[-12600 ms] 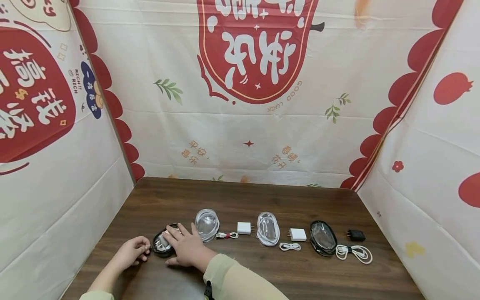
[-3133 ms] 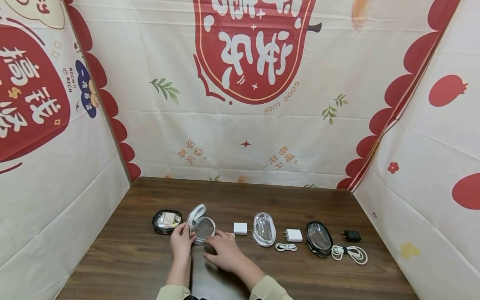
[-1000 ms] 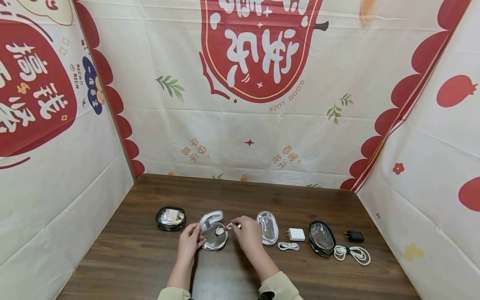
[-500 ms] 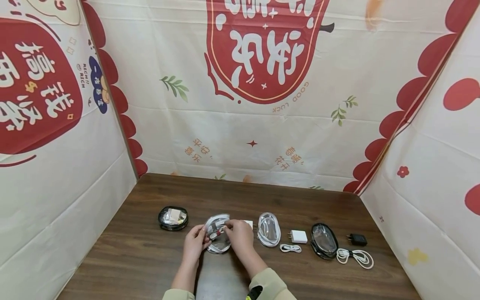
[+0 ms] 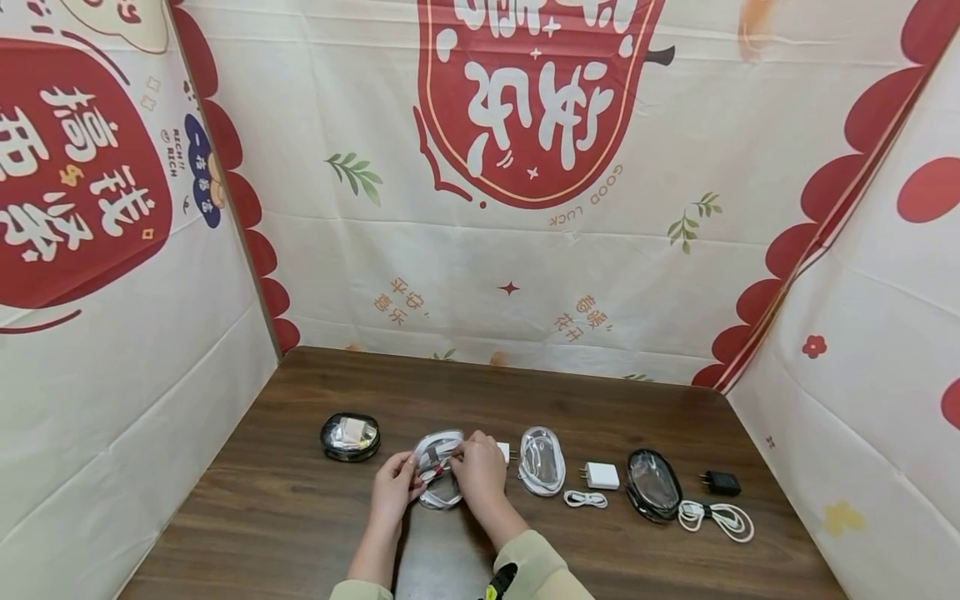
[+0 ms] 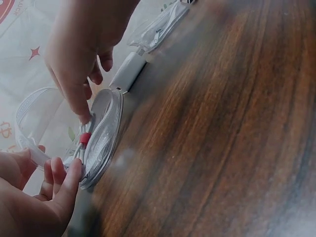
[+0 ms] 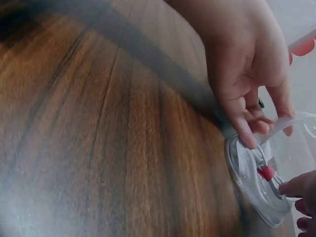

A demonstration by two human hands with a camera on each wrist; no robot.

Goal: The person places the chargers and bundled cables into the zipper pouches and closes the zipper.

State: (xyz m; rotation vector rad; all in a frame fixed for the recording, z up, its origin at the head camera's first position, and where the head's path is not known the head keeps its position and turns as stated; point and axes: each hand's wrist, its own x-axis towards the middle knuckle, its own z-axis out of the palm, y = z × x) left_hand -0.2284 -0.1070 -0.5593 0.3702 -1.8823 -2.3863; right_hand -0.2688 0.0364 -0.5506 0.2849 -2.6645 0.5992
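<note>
A round clear zip pouch (image 5: 439, 500) with white trim lies with its lid raised. My left hand (image 5: 393, 490) grips it at the left, thumb at the rim and fingers on the lid (image 7: 296, 120). Inside lies a bundled white charging cable (image 6: 79, 150) with a red tie (image 7: 266, 173). My right hand (image 5: 480, 472) reaches in from the right, its fingertips pinching the far end of that cable in the left wrist view. Right behind this hand a white charger plug (image 5: 504, 451) is partly hidden.
At left sits a black-trimmed pouch (image 5: 351, 437) with items inside. To the right lie a white-trimmed pouch (image 5: 542, 462), a white plug (image 5: 602, 476), a short white cable (image 5: 585, 499), a black-trimmed pouch (image 5: 653, 486), a black plug (image 5: 722, 482) and a longer white cable (image 5: 723, 520).
The black-trimmed pouch at left got its place earlier; then the white-trimmed pouch was unzipped. My right hand has brought the red-tied cable from beside the pouch into it and lowered it there.
</note>
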